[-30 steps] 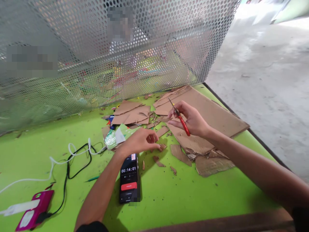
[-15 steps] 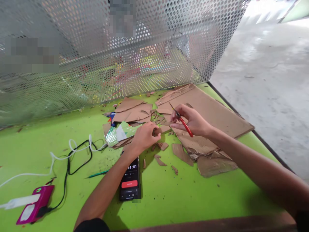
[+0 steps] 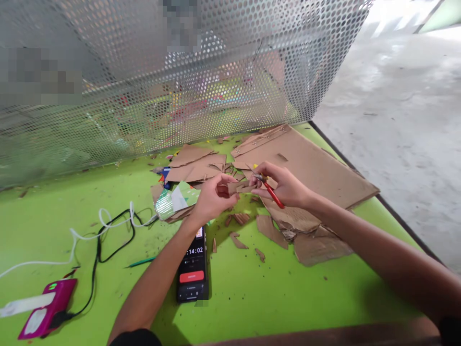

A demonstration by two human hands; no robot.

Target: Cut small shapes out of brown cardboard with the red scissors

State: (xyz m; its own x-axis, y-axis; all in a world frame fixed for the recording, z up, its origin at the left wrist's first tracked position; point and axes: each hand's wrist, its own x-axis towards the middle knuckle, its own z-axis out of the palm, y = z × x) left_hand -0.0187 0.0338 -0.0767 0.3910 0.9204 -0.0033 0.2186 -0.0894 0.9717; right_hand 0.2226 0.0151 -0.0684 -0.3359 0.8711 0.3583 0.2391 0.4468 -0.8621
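cardboard strip (image 3: 236, 187) sits over the worktop (image 3: 234, 312), apparently pinched in the half-curled left hand (image 3: 213, 196), its far end by the right hand (image 3: 286, 185) folded round a red-handled tool (image 3: 275, 195); positioning seems underway, next needing steadiness.

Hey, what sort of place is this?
Likely a craft or workshop area: cardboard scraps lie on a green table, the right hand holds a red-handled tool, and a perforated screen rises at the back.
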